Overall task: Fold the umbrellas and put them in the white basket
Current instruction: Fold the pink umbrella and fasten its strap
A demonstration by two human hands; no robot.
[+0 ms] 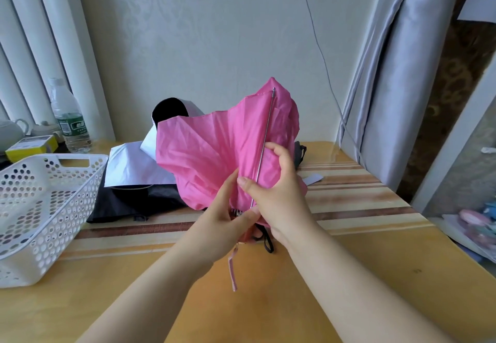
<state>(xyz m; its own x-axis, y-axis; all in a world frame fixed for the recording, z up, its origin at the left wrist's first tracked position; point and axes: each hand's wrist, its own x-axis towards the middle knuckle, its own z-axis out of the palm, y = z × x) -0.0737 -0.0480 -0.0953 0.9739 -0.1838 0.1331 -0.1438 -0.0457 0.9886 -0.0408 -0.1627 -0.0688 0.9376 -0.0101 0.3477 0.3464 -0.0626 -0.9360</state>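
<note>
pink umbrella gripped by both hands, canopy above.

A single wide-angle view came from a camera worn on the person's head, looking forward and downward across the yellow-wood table with striped cloth toward the pale patterned wall. It sat close to the work: both bare forearms entered from the bottom edge and the left hand and right hand met near the centre of the frame. The lens bent straight lines at the sides, where the white vertical pipes on the left and the grey curtain on the right leaned. No second view existed to share the scene.
</note>
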